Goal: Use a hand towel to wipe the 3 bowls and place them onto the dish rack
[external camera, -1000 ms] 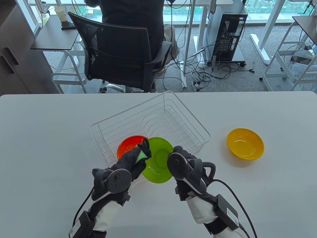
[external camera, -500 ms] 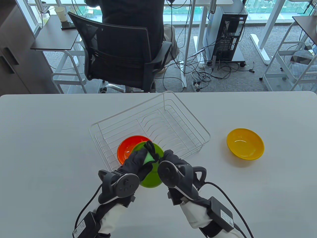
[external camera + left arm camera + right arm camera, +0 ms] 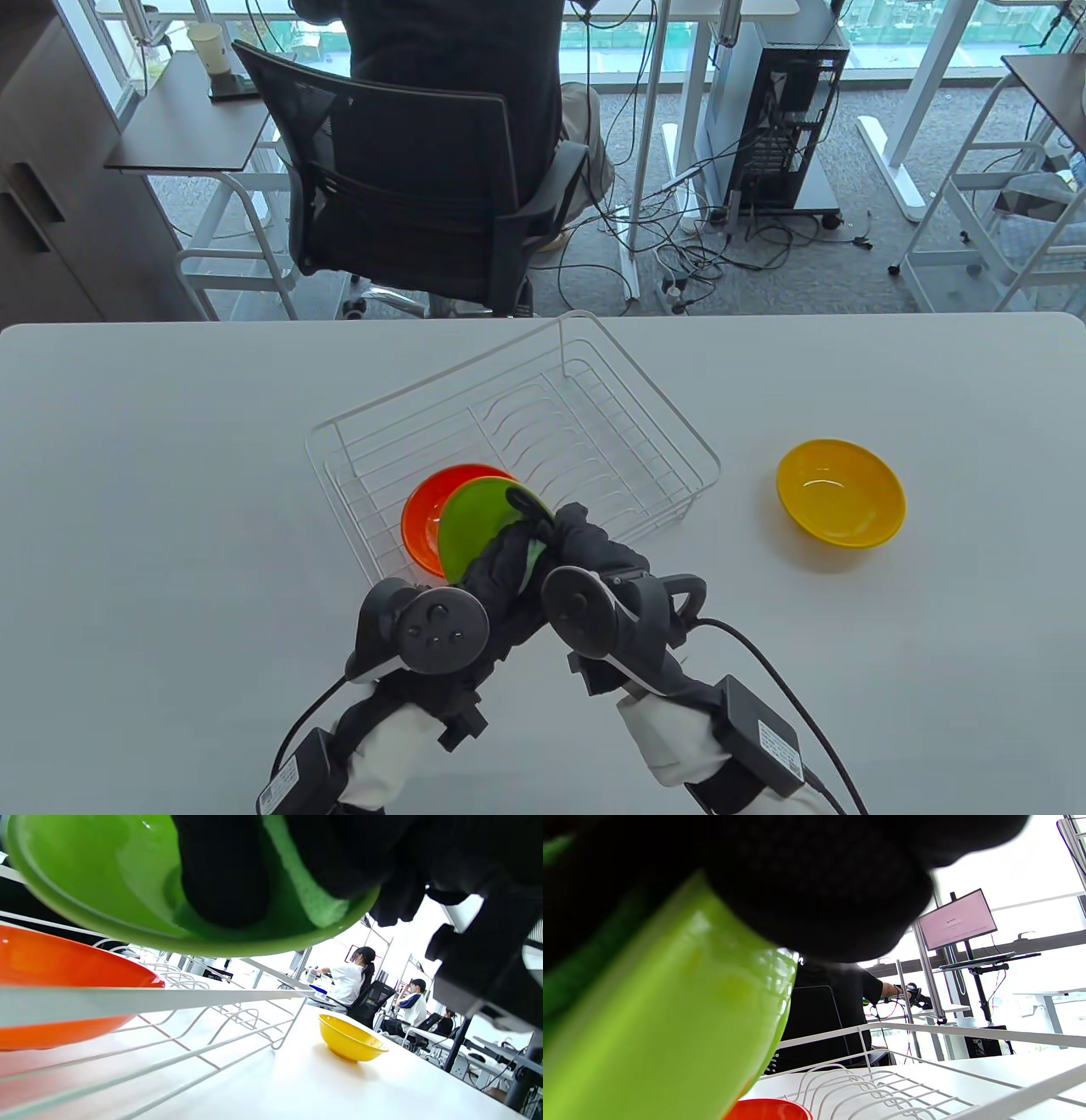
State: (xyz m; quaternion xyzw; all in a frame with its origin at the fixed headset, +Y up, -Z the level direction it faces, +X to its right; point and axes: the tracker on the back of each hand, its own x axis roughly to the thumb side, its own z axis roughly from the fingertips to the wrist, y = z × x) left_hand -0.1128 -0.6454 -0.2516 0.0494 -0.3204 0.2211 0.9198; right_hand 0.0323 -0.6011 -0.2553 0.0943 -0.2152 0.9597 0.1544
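Note:
A green bowl [image 3: 475,522] is tipped on edge over the near corner of the white wire dish rack [image 3: 594,407]. My right hand [image 3: 585,531] grips its right rim. My left hand [image 3: 501,564] holds a green hand towel [image 3: 536,553] and presses it inside the bowl; in the left wrist view the towel [image 3: 309,891] shows between the black fingers against the bowl [image 3: 106,878]. An orange bowl [image 3: 422,519] lies in the rack, just behind and left of the green one. A yellow bowl [image 3: 840,492] stands upright on the table to the right of the rack.
The rack's plate slots [image 3: 543,424] fill its far half. Beyond the white table's far edge [image 3: 543,321] a person sits in a black office chair [image 3: 407,187]. A computer tower [image 3: 780,102] and cables lie on the floor.
The green bowl has tipped further onto its edge and shifted left, over the orange bowl. Both hands moved left with it, and the left hand's towel slid across the bowl's inside.

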